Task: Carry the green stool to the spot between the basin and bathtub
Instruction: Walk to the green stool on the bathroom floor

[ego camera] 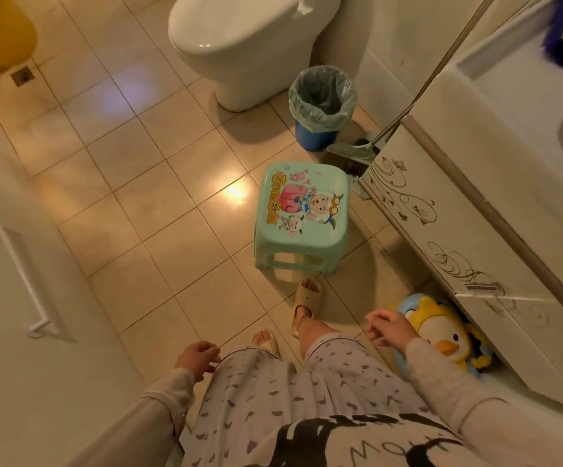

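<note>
The green stool (302, 219), a small plastic one with a cartoon print on its seat, stands upright on the tiled floor beside the basin cabinet (468, 237). My left hand (199, 358) hangs by my left thigh, fingers loosely curled, holding nothing. My right hand (389, 326) hovers low at my right side, fingers apart and empty. Both hands are well short of the stool, which lies ahead of my feet. The white basin (516, 96) sits on top of the cabinet at the right. No bathtub can be made out for certain.
A white toilet (239, 45) stands ahead, with a blue lined waste bin (320, 109) beside it. A broom and dustpan (354, 156) lean at the cabinet corner. A penguin-shaped plastic item (441, 335) lies under the cabinet. A white panel with a handle (13, 271) is on the left.
</note>
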